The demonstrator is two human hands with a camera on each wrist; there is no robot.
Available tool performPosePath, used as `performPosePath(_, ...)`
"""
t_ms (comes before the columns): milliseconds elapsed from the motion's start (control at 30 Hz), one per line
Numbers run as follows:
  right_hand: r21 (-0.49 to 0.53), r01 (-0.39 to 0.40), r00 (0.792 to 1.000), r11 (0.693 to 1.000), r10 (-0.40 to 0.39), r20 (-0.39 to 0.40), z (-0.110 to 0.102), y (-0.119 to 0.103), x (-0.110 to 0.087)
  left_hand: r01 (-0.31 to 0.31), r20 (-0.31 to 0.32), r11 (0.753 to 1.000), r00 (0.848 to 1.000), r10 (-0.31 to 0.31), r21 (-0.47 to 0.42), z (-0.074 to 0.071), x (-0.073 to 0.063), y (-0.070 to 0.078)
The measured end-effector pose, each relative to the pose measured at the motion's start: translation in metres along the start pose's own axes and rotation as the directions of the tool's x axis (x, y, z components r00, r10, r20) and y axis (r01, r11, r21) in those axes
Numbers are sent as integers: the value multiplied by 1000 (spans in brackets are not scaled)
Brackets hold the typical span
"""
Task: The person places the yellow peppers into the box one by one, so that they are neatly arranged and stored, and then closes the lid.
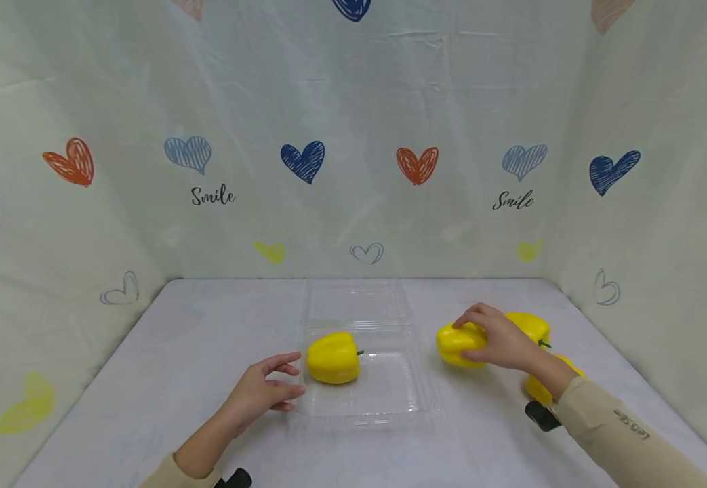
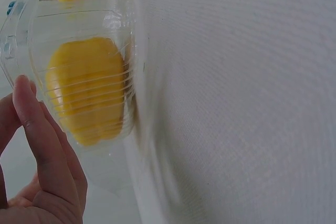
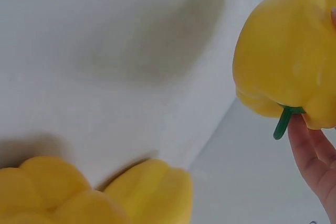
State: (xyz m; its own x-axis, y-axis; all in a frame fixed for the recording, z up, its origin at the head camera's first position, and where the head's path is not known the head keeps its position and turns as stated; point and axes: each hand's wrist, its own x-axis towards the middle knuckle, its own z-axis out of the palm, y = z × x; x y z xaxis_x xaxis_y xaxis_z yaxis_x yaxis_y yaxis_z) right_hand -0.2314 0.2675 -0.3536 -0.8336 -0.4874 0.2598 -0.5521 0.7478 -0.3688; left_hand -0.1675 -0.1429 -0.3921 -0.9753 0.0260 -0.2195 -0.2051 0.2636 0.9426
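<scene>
The right hand (image 1: 501, 340) is gripping a yellow pepper (image 1: 454, 347), holding it just above the tabletop (image 1: 207, 318), right of the clear container (image 1: 386, 388). A farther pepper (image 1: 529, 325) is lying beyond the right forearm (image 1: 553, 374), which is partly hiding a nearer pepper (image 1: 538, 391). A boxed pepper (image 1: 331, 358) is occupying the container's left side; the lid (image 1: 356, 301) is lying open behind. The left hand (image 1: 259, 388) is holding its fingers loosely outstretched at the container's left edge, contact unclear.

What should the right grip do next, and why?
I'd probably shift the right grip left and lower its yellow pepper into the clear container, beside the other pepper. It looks raised off the table, the container's lid lies open, and in the head view the container's right side is bare while the other pepper sits at its left.
</scene>
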Motion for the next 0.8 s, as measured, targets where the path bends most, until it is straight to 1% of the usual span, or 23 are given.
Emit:
performPosePath(167,6,37,999,999,-37,-11,-3,-8,6,3,-5,1000,1000,-3,-3,0,0,0)
performPosePath(333,8,43,999,999,-43,-4,-5,-17,12,6,-7,1000,1000,-6,-3,1,-1,0)
performPosePath(633,22,99,995,995,-99,5,-3,-42,23,-1,-9,1000,1000,1,-13,1,0,-2)
performPosePath(800,21,114,993,993,-114,10,-1,-56,30,0,-12,1000,1000,0,-11,1,0,-2)
